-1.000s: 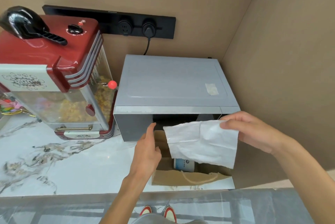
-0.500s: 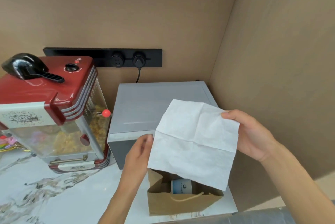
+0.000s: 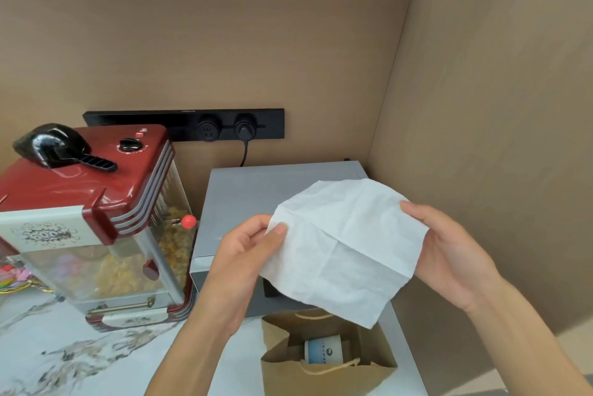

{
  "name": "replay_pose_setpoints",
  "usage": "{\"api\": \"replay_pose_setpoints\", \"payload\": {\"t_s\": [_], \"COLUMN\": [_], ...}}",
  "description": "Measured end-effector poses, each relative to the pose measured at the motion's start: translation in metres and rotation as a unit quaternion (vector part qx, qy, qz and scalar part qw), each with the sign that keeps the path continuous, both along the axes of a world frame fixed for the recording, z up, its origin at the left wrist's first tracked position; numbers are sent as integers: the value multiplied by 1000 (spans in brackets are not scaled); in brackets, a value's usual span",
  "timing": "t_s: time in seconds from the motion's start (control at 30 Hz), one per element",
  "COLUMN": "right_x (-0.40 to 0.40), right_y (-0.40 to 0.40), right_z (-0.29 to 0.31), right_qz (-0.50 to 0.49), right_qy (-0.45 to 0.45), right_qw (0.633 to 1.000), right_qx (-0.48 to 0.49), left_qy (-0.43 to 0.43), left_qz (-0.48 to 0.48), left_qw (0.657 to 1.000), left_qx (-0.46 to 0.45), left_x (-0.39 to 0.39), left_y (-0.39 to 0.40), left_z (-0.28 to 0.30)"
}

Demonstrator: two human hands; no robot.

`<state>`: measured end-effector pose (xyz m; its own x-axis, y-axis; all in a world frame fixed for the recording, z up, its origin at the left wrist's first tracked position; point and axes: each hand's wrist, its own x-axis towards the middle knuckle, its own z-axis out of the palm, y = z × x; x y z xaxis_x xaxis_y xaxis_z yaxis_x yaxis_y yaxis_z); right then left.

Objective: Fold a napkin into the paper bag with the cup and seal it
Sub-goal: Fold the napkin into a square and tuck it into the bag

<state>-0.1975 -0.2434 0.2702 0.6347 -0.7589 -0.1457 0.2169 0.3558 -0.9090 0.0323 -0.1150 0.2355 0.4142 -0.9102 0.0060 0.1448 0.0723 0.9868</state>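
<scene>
A white napkin hangs unfolded in the air, creased into quarters. My left hand pinches its left corner between thumb and fingers. My right hand holds its right edge. Below the napkin an open brown paper bag with a twine handle stands on the marble counter. Inside it sits a white cup with a blue band. The napkin's lower corner hangs just above the bag's mouth.
A grey microwave stands right behind the bag, against the tan side wall. A red popcorn machine stands to the left with a black scoop on top. A black socket strip runs along the back wall.
The napkin was half folded, then spread open and lifted. My left hand has taken hold of its left corner. The camera has tilted up, so the bag sits lower in view.
</scene>
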Motion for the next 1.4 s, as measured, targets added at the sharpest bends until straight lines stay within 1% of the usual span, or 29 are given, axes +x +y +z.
{"api": "replay_pose_setpoints", "payload": {"t_s": [0.07, 0.1, 0.13, 0.17, 0.2, 0.27, 0.33, 0.4, 0.43, 0.47, 0.53, 0.6, 0.63, 0.67, 0.73, 0.8, 0.83, 0.9, 0.93, 0.97, 1.0, 1.03, 1.07, 1.1, 1.13, 1.17, 1.23, 1.33, 1.4], "right_x": [0, 2, 4, 8, 13, 25, 37, 49, 54, 58, 64, 68, 68, 67, 62, 54, 51, 46, 43, 40, 37, 35, 32, 30, 28, 27, 27, 28, 27], "right_y": [5, 7, 10, 13, 16, 22, 28, 33, 34, 34, 32, 27, 26, 23, 17, 4, -3, -14, -18, -19, -20, -19, -15, -12, -9, -6, -5, -3, -2], "right_z": [9, 14, 18, 23, 27, 33, 40, 47, 50, 54, 61, 68, 71, 72, 72, 62, 55, 31, 19, 7, -5, -15, -22, -25, -26, -25, -19, -3, 8], "right_qz": [0, -7, -19, -36, -54, -89, -105, -95, -85, -79, -68, -20, 22, 63, 98, 58, 13, -101, -130, -109, -41, 52, 122, 162, 185, 186, 169, 135, 103], "right_qy": [10, 24, 48, 80, 115, 161, 187, 211, 225, 241, 279, 318, 323, 314, 269, 223, 202, 197, 207, 203, 167, 93, 16, -53, -98, -115, -106, -34, 13], "right_qw": [999, 997, 993, 983, 969, 935, 900, 869, 856, 846, 830, 816, 818, 829, 867, 898, 907, 909, 913, 935, 967, 990, 992, 981, 967, 963, 973, 990, 993], "right_qx": [-37, -67, -109, -159, -211, -304, -379, -437, -457, -469, -479, -482, -475, -458, -409, -375, -369, -354, -325, -270, -188, -89, 11, 96, 146, 158, 119, 9, -62], "left_qy": [-117, -184, -230, -255, -269, -274, -258, -241, -240, -248, -261, -237, -200, -147, -21, 89, 134, 195, 214, 229, 240, 247, 250, 252, 256, 260, 265, 260, 247], "left_qz": [70, 113, 142, 150, 134, 48, -48, -126, -145, -144, -102, -75, -72, -67, -48, -52, -58, -67, -79, -95, -112, -128, -139, -145, -146, -146, -152, -161, -154], "left_qw": [990, 975, 962, 955, 954, 959, 962, 958, 954, 951, 954, 965, 974, 985, 998, 995, 989, 978, 974, 969, 964, 960, 958, 957, 956, 955, 952, 952, 957], "left_qx": [32, 45, 41, 18, -12, -56, -75, -97, -108, -115, -110, -88, -78, -68, -29, 2, 10, 13, 9, 3, -3, -9, -12, -13, -10, -7, -1, -1, -1], "left_x": [-2, -3, -6, -11, -16, -29, -44, -56, -60, -61, -58, -53, -51, -48, -40, -32, -28, -19, -14, -11, -7, -4, -2, 0, 2, 4, 7, 9, 8], "left_y": [-6, -8, -8, -7, -6, -4, -6, -11, -14, -16, -19, -22, -23, -23, -21, -16, -13, -7, -4, -2, -1, -1, -1, -1, -2, -3, -5, -7, -7], "left_z": [1, 3, 8, 12, 16, 21, 23, 28, 30, 32, 33, 33, 33, 32, 34, 36, 36, 37, 38, 39, 41, 42, 42, 42, 42, 41, 39, 40, 41]}}
